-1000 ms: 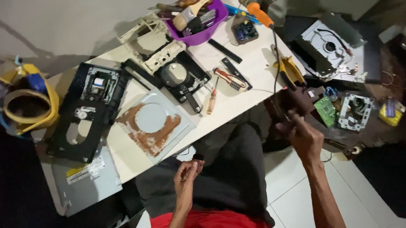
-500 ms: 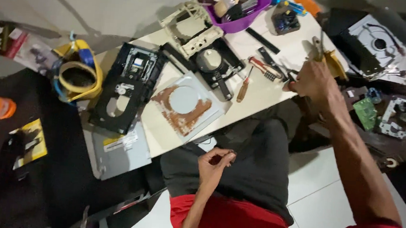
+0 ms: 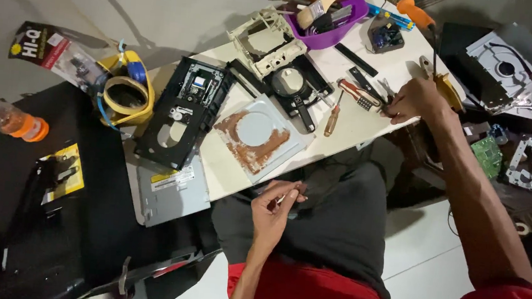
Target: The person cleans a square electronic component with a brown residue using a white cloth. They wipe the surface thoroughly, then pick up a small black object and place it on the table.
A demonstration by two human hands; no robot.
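1. Two hands are at work over a white counter [image 3: 369, 123] strewn with drive parts, and we see them from above.
2. Our right hand [image 3: 417, 99] reaches out to the counter's right edge, its fingers curled down among small tools; we cannot tell whether its grip has closed on any of them.
3. Just beside those fingers lie a small red-handled tool [image 3: 357, 93] and, a little further left, a brown-handled screwdriver [image 3: 333, 118].
4. Our left hand [image 3: 277, 206] is held over the lap, below the counter's near edge, with the fingertips pinched together on something small and pale; what it is we cannot make out.
5. Near that hand, on the counter, lies a square metal plate [image 3: 260, 136] with a rusty patch.
6. Left of the plate sits a black drive chassis [image 3: 180, 112], and beyond it a black mechanism [image 3: 293, 88] with a round hub.
7. At the far edge stands a purple tray [image 3: 336, 19] holding a brush and other tools.
8. A yellow tape roll [image 3: 124, 97] lies left of the counter.
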